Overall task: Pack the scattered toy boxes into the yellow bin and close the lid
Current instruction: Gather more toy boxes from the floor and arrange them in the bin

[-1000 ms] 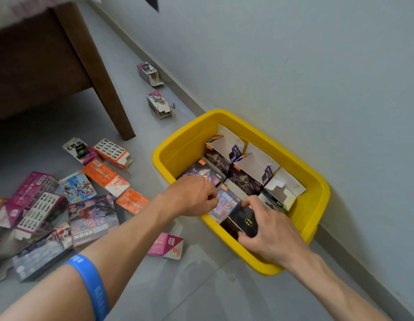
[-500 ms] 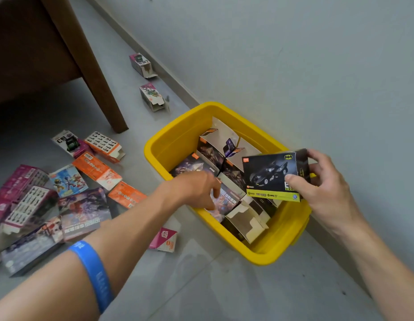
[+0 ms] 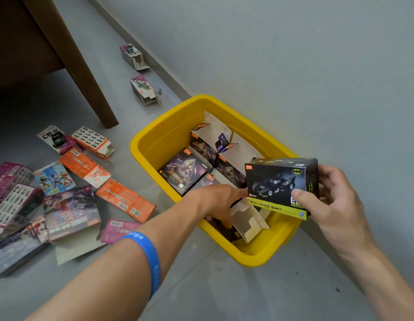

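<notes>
We're maybe a third done: the yellow bin (image 3: 155,144) by the wall holds several toy boxes, but a dozen or so lie on the floor (image 3: 201,286). Our right hand (image 3: 335,200) grips the black car box (image 3: 280,184) above the bin's near corner. Our left hand (image 3: 215,200) reaches inside with fingers hidden, can't tell its grip, and no lid in sight.

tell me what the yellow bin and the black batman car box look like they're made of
Yellow bin: likely moulded plastic, smooth and slightly glossy, with a rounded one-piece rim and soft light sheen.

Black Batman car box, held in the right hand: looks like thin printed cardboard with a semi-gloss finish; it has crisp folded edges, and the open boxes nearby show plain brown-grey insides.
</notes>
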Demonstrator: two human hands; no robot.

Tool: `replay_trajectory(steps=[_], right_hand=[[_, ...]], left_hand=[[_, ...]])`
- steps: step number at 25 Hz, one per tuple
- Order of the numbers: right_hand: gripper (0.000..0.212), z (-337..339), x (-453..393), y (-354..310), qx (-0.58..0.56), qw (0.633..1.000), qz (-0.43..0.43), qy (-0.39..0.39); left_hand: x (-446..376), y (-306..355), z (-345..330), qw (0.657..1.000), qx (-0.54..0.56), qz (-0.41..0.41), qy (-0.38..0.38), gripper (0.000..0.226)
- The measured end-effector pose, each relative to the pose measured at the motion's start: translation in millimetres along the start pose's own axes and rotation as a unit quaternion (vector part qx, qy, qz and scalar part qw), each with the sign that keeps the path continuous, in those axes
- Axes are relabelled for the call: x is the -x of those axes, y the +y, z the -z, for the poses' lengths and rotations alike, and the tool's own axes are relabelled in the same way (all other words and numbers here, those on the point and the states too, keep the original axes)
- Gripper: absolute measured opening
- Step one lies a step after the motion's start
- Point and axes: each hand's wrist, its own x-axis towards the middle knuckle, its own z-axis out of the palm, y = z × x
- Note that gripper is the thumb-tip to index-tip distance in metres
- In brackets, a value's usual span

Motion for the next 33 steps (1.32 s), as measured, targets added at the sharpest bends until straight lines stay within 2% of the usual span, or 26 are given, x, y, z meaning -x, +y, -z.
replay_trajectory(steps=[2, 4, 6, 8, 11, 14, 16, 18, 19, 20, 22, 24, 25, 27, 29, 30, 32, 33], right_hand=[[0.053, 4, 5, 3, -0.028, 0.998, 0.001, -0.052], [0.057, 3, 11, 4, -0.017, 0.991, 0.001, -0.131], [0.062, -3, 16, 2, 0.057, 0.976, 0.025, -0.21], [0.066, -14, 19, -6, 0.155, 0.952, 0.059, -0.257], [0.072, -23, 13, -22, 0.288, 0.904, 0.104, -0.299], [0.063, -36, -4, -38, 0.367, 0.857, 0.086, -0.351], [0.05, -56, -3, -47, 0.414, 0.831, 0.09, -0.361], [0.047, -73, 6, -46, 0.452, 0.814, 0.116, -0.347], [0.047, -75, 12, -42, 0.45, 0.819, 0.128, -0.333], [0.048, -72, 14, -38, 0.425, 0.842, 0.119, -0.311], [0.066, -57, 10, -33, 0.343, 0.893, 0.06, -0.285], [0.078, -48, 3, -28, 0.306, 0.899, 0.032, -0.311], [0.074, -46, -3, -27, 0.264, 0.911, 0.012, -0.317], [0.056, -46, -18, -27, 0.103, 0.954, -0.047, -0.277], [0.046, -57, -38, -24, -0.012, 0.969, -0.082, -0.233], [0.046, -70, -49, -22, -0.03, 0.968, -0.093, -0.231], [0.04, -109, -69, -17, -0.022, 0.962, -0.11, -0.248], [0.03, -132, -78, -15, -0.02, 0.963, -0.114, -0.245]], left_hand=[[1, -8, 2, 1.0, 0.013, -0.021, 0.018, 0.071], [1, -16, 6, 0.996, 0.053, -0.031, 0.067, 0.053], [-4, -24, 7, 0.993, 0.049, -0.024, 0.106, 0.033], [-8, -30, 7, 0.994, 0.025, 0.008, 0.11, 0.04], [-10, -37, 9, 0.986, 0.107, 0.063, 0.107, 0.028], [-18, -32, 11, 0.963, 0.225, 0.116, 0.096, 0.022], [-24, -23, 6, 0.971, 0.191, 0.125, 0.078, 0.015], [-27, -21, 2, 0.974, 0.162, 0.133, 0.083, 0.013], [-26, -22, 1, 0.972, 0.169, 0.142, 0.086, 0.012], [-25, -23, 1, 0.967, 0.185, 0.147, 0.091, 0.01], [-19, -24, 4, 0.94, 0.294, 0.157, 0.079, 0.003], [-10, -24, 13, 0.891, 0.423, 0.166, 0.006, 0.024], [-5, -25, 20, 0.879, 0.447, 0.161, -0.029, 0.035], [8, -35, 37, 0.892, 0.426, 0.149, -0.028, 0.046], [27, -50, 54, 0.917, 0.365, 0.144, 0.076, 0.045], [37, -59, 62, 0.91, 0.357, 0.142, 0.154, 0.04], [62, -77, 76, 0.867, 0.377, 0.125, 0.302, 0.028], [75, -88, 80, 0.868, 0.339, 0.103, 0.348, 0.026]])
